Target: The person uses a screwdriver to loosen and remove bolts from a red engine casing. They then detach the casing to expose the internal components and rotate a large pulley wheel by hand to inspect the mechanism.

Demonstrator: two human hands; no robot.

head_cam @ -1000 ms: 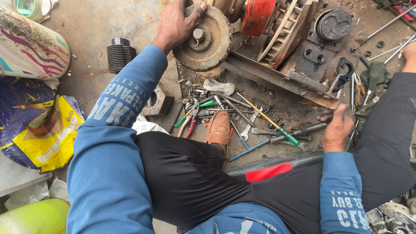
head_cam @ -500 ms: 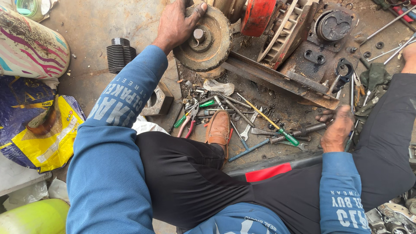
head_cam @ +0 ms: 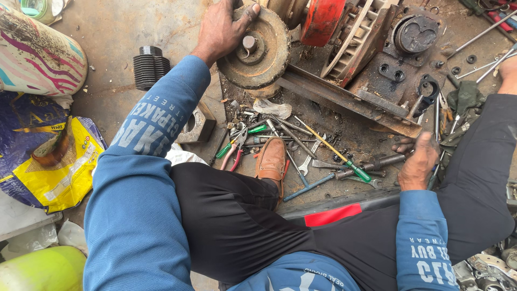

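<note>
I sit on the ground in blue sleeves and black trousers. My left hand (head_cam: 223,27) rests on the upper left rim of a rusty round pulley wheel (head_cam: 264,59) with a centre shaft, fingers curled over its edge. My right hand (head_cam: 417,161) reaches down among scattered tools at the right, fingertips by a dark metal bar (head_cam: 385,160); whether it grips anything is unclear. A yellow-and-green screwdriver (head_cam: 336,153), pliers with red and green handles (head_cam: 234,148) and wrenches (head_cam: 307,161) lie between the hands. My brown shoe (head_cam: 272,161) sits amid them.
A greasy engine block (head_cam: 401,70) with a red part (head_cam: 322,19) and finned flywheel (head_cam: 358,35) stands beyond the tools. A black finned cylinder (head_cam: 149,66), a metal block (head_cam: 196,125), patterned and yellow bags (head_cam: 48,161) and a green container (head_cam: 37,269) lie left.
My right hand has shifted slightly down and left among the tools. The left hand stays on the pulley wheel.
</note>
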